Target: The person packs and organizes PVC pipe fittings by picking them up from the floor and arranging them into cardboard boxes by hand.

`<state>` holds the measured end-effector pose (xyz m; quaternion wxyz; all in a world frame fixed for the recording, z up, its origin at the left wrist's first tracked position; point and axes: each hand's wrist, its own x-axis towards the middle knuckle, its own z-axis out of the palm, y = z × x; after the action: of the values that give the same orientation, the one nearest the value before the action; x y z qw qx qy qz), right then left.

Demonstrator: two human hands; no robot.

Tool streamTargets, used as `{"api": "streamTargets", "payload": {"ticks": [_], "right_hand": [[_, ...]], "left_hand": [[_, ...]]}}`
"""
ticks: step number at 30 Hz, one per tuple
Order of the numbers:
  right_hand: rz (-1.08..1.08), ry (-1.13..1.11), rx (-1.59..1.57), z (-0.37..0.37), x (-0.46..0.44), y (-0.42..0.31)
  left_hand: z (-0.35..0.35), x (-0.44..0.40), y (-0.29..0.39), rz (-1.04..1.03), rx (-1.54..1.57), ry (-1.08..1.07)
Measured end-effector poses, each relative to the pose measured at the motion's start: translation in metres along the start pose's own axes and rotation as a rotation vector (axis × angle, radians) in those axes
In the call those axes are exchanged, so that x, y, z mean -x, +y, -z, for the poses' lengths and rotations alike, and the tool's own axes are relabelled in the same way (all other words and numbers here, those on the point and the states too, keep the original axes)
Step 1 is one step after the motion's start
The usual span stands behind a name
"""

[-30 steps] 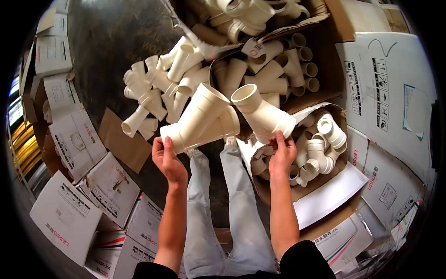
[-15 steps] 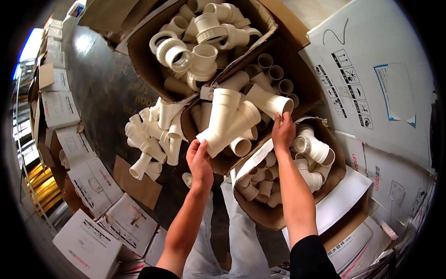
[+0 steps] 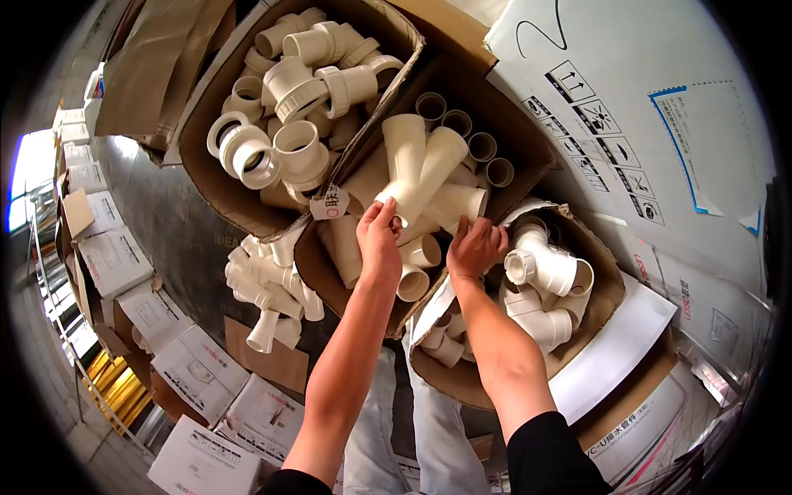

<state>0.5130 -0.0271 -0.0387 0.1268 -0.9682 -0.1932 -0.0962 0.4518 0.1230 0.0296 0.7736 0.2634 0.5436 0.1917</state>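
While the left hand (image 3: 381, 235) has thumb and fingers clamped on the Y-fitting (image 3: 412, 183), branches toward 1 o'clock over the middle carton (image 3: 520, 148), I'd steady that wrist. Right hand (image 3: 477, 247): second fitting (image 3: 454, 205) at its 11 o'clock, finger closure unclear. Avoid knocking fittings.

My left hand (image 3: 379, 235) pinches the lower end of a cream Y-shaped fitting (image 3: 417, 169), its two branches pointing away from me above an open carton (image 3: 528, 157). Just right of it, my right hand (image 3: 477, 247) is at the near end of another fitting (image 3: 458, 202); its grip is unclear. Beside my right hand sit white elbows (image 3: 540, 256); left of my left hand, loose fittings (image 3: 272, 289) lie on the floor (image 3: 186, 194).
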Motion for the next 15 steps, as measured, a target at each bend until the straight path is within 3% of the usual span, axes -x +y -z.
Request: {"api": "streamTargets", "payload": {"ticks": [7, 15], "right_hand": [[0.023, -0.019, 0.049, 0.000, -0.008, -0.006], [-0.022, -0.099, -0.003, -0.002, -0.006, -0.006]], "left_hand": [[-0.054, -0.044, -0.003, 0.131, 0.012, -0.078], [-0.095, -0.080, -0.013, 0.082, -0.175, -0.055]]}}
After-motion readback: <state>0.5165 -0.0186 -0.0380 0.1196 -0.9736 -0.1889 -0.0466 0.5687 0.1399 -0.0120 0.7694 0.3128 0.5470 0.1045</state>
